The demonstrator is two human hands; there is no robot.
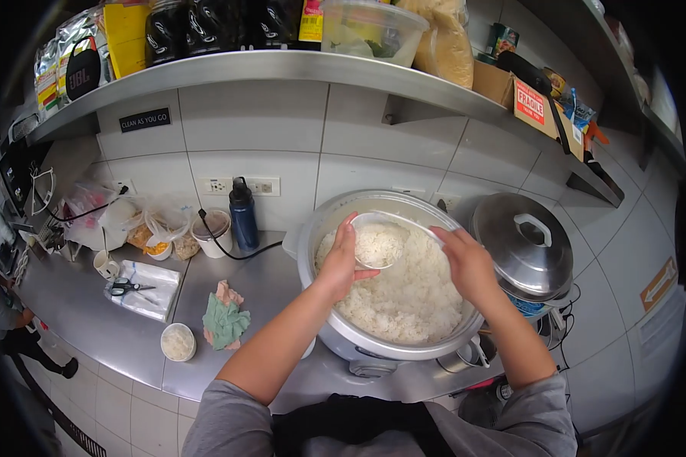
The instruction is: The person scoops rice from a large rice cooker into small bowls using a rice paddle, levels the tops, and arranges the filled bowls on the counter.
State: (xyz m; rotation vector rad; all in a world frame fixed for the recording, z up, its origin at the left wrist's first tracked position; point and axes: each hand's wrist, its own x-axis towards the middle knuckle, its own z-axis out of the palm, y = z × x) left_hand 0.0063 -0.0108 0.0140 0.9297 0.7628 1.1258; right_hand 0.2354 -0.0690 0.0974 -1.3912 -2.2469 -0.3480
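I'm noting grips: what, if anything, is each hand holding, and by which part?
The left hand holds a rice-filled bowl by its outer side; the right hand holds a pale utensil by its handle.

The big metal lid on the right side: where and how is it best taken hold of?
Grip the lid by its arched handle, coming from above: it lies dome up with the handle raised, and the smooth dome likely offers little hold.

Counter (259, 293): smooth metal | lid (513, 242): glossy metal | rag (225, 322): cloth
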